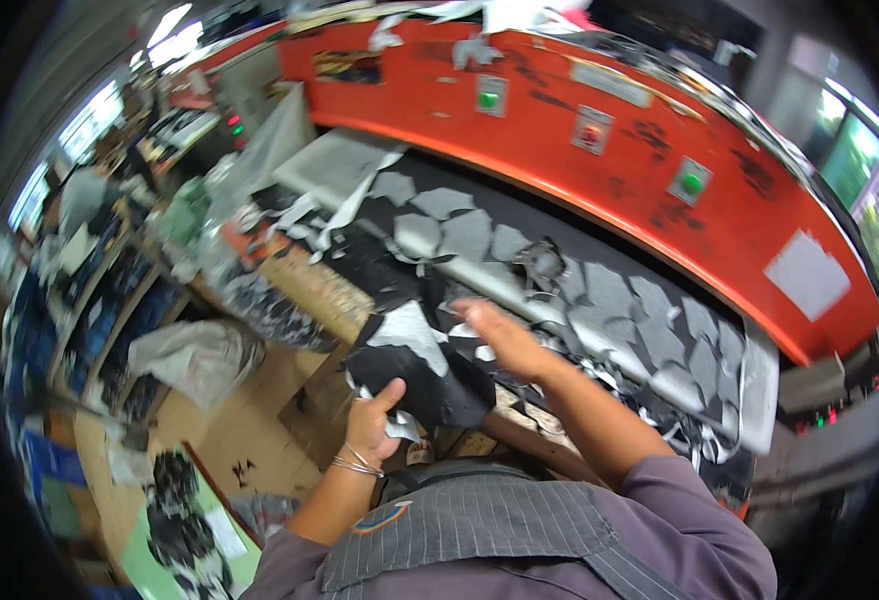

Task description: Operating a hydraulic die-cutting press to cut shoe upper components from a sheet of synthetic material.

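My left hand point(373, 422) is closed on a few flat black pieces point(400, 375), thumb on top, in front of my body. They look like cut leather or fabric sheets, one with a light grey patch on its face. Just right of them, my right hand point(495, 335) hovers with its fingers stretched out, and I see nothing in it. Below its fingertips lie dark scraps; whether it touches them I cannot tell. Several grey cut pieces point(465, 233) are spread over the black bed of the machine point(750, 335) ahead. A crumpled dark piece point(540, 262) lies among them.
An orange-red machine beam point(540, 125) with green and red buttons spans the far side. Tangled offcuts point(700, 435) line the machine's near edge. At left stand shelves point(110, 310) and a white sack point(200, 355). A green board point(150, 545) bearing black pieces is at lower left.
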Demonstrator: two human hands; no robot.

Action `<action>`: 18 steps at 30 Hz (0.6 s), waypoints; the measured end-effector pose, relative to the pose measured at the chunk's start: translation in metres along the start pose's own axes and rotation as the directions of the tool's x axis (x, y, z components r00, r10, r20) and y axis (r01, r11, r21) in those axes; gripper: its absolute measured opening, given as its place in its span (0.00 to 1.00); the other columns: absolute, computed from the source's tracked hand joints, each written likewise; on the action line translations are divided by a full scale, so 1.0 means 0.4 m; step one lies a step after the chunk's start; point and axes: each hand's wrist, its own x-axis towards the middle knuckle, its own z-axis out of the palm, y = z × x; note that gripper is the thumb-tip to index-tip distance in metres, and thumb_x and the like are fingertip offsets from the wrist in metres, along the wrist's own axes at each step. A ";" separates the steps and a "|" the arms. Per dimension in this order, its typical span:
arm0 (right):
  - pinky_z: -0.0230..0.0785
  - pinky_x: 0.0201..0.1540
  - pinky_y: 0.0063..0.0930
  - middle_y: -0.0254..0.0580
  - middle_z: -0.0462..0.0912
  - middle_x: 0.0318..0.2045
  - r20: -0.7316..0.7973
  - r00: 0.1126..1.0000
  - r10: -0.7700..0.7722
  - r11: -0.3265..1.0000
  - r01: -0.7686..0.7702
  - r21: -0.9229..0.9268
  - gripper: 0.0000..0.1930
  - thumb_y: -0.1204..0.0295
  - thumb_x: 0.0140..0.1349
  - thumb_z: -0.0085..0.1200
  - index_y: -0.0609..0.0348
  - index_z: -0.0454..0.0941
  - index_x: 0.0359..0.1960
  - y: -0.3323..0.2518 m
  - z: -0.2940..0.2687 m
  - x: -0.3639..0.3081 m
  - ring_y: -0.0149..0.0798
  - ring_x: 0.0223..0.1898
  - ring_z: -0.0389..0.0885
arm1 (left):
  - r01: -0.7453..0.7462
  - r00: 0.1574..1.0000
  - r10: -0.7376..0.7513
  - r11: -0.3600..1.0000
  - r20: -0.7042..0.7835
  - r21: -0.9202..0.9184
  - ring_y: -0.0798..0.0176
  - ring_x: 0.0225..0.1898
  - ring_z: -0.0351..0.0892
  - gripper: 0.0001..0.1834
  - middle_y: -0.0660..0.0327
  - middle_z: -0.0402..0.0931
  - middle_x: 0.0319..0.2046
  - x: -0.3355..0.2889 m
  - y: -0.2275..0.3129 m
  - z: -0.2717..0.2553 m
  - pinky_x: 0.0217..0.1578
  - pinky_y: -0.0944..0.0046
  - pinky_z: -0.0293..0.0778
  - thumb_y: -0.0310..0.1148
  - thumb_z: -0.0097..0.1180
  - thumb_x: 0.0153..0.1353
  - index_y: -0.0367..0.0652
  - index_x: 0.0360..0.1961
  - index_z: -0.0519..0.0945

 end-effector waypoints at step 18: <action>0.59 0.61 0.41 0.60 0.70 0.58 -0.113 0.994 0.007 0.609 -0.094 -0.787 0.42 0.65 0.43 0.62 0.62 0.62 0.64 0.309 -0.543 0.065 0.57 0.59 0.69 | -0.908 -0.273 0.527 0.135 -0.805 0.396 0.62 0.43 0.79 0.21 0.61 0.79 0.41 -1.144 0.021 -0.682 0.42 0.65 0.73 0.49 0.57 0.62 0.45 0.46 0.78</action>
